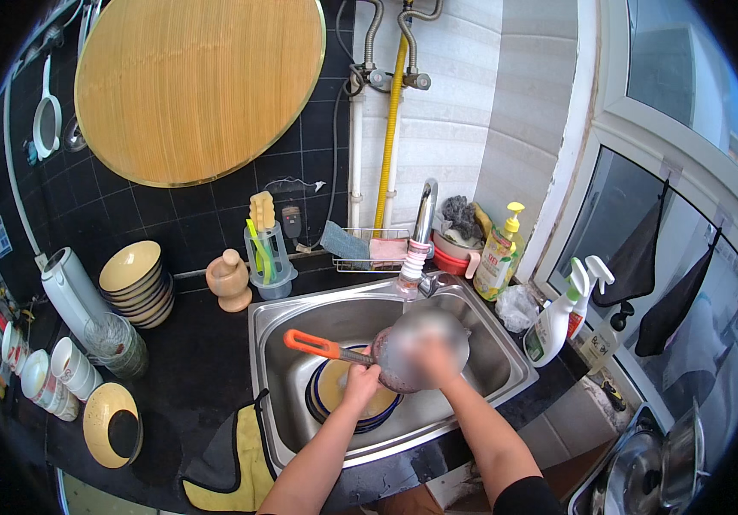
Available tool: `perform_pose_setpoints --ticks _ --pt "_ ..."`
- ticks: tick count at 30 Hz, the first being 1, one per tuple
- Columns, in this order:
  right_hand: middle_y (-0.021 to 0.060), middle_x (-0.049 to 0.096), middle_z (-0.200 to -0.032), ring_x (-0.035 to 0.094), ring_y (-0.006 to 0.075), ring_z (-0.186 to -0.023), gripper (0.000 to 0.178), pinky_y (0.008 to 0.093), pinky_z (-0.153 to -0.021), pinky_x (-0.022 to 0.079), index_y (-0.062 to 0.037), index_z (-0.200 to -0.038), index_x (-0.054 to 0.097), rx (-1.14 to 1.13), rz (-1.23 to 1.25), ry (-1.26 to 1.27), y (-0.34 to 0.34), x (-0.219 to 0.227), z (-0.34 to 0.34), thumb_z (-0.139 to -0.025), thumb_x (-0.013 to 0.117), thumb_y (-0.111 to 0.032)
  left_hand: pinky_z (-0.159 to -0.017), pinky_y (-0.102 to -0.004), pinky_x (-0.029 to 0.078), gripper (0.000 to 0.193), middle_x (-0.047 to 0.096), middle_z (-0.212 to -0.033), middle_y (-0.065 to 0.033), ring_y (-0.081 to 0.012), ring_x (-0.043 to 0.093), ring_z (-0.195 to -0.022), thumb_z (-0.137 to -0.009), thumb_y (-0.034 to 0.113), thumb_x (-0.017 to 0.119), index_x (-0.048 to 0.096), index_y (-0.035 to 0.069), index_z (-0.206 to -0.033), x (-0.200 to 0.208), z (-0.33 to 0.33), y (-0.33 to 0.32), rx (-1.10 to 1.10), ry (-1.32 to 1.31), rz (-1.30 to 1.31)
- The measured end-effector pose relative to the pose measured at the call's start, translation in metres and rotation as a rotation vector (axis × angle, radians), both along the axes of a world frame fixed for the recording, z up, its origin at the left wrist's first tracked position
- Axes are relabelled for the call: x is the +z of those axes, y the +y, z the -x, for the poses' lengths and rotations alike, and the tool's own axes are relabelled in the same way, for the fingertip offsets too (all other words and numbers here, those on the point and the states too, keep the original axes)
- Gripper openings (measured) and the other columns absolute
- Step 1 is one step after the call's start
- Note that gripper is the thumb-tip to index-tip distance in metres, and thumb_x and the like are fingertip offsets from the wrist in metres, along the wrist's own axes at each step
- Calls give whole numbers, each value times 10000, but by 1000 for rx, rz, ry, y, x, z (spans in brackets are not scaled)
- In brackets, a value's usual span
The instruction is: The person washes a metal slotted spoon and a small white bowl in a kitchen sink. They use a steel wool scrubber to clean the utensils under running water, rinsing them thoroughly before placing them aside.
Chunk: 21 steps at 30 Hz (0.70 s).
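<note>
Over the sink (259,378), my left hand (360,384) is closed around the metal shank of an orange-handled pan (311,344), close to its round body. The handle points left and slightly up. My right hand (434,359) reaches into the pan's round part, below the faucet (425,215). A blurred patch covers its fingers and most of the pan, so whether it holds anything is hidden. Beneath the pan, blue-rimmed plates (321,410) lie stacked in the left part of the sink.
Left of the sink stand stacked bowls (133,268), a wooden mortar (230,281), a utensil holder (271,262) and a yellow-black cloth (240,459). To its right are a soap bottle (496,257), a spray bottle (549,330) and metal pots (635,468).
</note>
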State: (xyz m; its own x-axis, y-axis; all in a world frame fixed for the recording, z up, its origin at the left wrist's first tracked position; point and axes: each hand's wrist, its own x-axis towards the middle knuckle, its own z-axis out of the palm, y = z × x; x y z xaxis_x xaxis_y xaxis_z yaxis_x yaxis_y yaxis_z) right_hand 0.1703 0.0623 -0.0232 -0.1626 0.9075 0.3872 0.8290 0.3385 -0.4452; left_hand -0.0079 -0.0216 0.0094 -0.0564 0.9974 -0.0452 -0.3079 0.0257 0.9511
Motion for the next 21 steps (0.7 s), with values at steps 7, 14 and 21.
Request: perform_pose_setpoints --ticks 7,14,21 --pt "93 637 -647 588 151 -519 528 286 -471 464 -20 -751 627 199 457 754 4 -24 -13 -902 485 -506 -910 -262 434 544 540 -1204 -97 -156 538 -1073 -840 -78 393 356 35 -1371 -2 3 5 199 41 -173" --pt "25 637 -681 532 61 -488 270 190 -435 426 -54 -874 596 308 919 990 -18 4 5 -868 631 -321 -887 -242 357 522 512 -1246 -61 -129 479 -1063 -889 -59 412 338 83 -1386 -5 5 5 230 -9 -163" --pt "27 629 -677 534 67 -498 221 197 -444 424 -64 -928 566 289 803 931 -10 4 7 -902 586 -282 -753 -238 462 540 559 -1178 -50 -95 540 -954 -889 -17 476 343 132 -1391 -20 7 11 204 -127 -75"
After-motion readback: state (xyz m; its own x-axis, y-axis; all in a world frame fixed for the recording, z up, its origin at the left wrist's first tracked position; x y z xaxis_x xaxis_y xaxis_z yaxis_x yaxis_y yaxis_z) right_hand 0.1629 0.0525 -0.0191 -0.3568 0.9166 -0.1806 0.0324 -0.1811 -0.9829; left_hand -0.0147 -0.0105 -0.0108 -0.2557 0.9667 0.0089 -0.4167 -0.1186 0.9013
